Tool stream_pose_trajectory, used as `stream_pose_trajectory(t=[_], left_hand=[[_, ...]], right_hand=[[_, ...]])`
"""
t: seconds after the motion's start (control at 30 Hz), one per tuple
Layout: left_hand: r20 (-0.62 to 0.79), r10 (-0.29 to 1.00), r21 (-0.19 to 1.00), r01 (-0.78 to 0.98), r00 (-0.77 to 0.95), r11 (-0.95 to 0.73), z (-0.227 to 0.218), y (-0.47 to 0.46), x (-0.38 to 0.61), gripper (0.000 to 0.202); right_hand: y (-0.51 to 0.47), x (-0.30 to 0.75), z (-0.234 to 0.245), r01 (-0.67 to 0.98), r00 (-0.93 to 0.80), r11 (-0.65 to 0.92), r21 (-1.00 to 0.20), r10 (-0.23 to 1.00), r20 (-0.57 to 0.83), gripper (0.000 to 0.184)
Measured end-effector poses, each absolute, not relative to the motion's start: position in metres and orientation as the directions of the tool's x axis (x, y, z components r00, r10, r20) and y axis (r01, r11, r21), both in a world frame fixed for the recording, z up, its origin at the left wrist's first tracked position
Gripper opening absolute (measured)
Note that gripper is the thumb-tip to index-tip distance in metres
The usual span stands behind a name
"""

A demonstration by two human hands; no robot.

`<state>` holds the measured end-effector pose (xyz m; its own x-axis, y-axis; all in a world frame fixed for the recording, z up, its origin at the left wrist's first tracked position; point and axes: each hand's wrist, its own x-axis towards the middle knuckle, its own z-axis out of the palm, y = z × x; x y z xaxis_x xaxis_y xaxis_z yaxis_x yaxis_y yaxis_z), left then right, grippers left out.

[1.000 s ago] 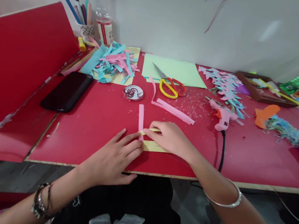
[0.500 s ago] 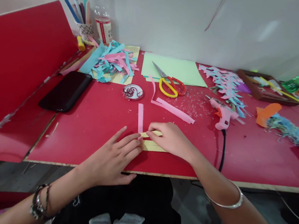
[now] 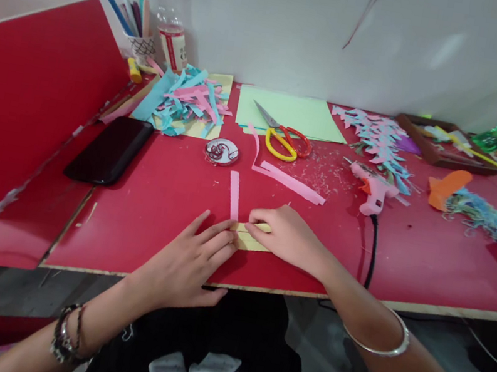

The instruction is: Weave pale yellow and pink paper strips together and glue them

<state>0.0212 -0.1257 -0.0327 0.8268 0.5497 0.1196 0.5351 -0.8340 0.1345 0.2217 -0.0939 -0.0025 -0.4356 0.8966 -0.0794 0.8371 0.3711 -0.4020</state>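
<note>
A pale yellow paper strip (image 3: 252,243) lies near the table's front edge, with a thin dark line along its length. My left hand (image 3: 191,257) rests flat, fingers spread, its fingertips pressing on the strip's left end. Over the right part of the strip, my right hand (image 3: 288,236) has its fingers curled and pinched on the yellow paper, hiding that end. Just behind my left fingertips lies a short pink paper strip (image 3: 233,195). Farther back is a longer pink strip (image 3: 294,184), below scissors (image 3: 279,137) with red and yellow handles.
A black phone (image 3: 109,150) lies left, before a raised red board (image 3: 27,111). Blue and pink paper scraps (image 3: 191,100), green paper sheets (image 3: 298,115) and a bottle (image 3: 171,33) line the back. A pink glue gun (image 3: 374,188) with a black cord lies right.
My right hand has shifted slightly, and the upper yellow part it pinches now lies against the lower part, the red gap between them gone. My left hand has stayed in place.
</note>
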Motion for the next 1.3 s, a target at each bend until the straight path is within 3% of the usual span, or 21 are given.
stream_pose_trajectory(t=[0.3,0.77,1.0,1.3], left_hand=[[0.116,0.552,0.129,0.538,0.826,-0.833,-0.031,-0.127,0.022,0.052],[0.124,0.547,0.077,0.541,0.828,-0.837,-0.031,-0.126,0.021,0.060],[0.122,0.548,0.144,0.531,0.828,-0.835,-0.027,-0.123,0.019,0.061],[0.096,0.525,0.228,0.495,0.846,-0.839,-0.022,-0.114,0.012,0.061]], right_hand=[[-0.093,0.221,-0.001,0.826,-0.466,0.407,-0.390,0.882,-0.064,0.024],[-0.099,0.237,-0.003,0.878,-0.363,0.307,-0.367,0.928,-0.091,0.021],[-0.108,0.254,-0.006,0.892,-0.244,0.179,-0.414,0.964,-0.109,0.022],[-0.120,0.266,-0.018,0.902,-0.128,0.110,-0.417,0.992,-0.016,0.018]])
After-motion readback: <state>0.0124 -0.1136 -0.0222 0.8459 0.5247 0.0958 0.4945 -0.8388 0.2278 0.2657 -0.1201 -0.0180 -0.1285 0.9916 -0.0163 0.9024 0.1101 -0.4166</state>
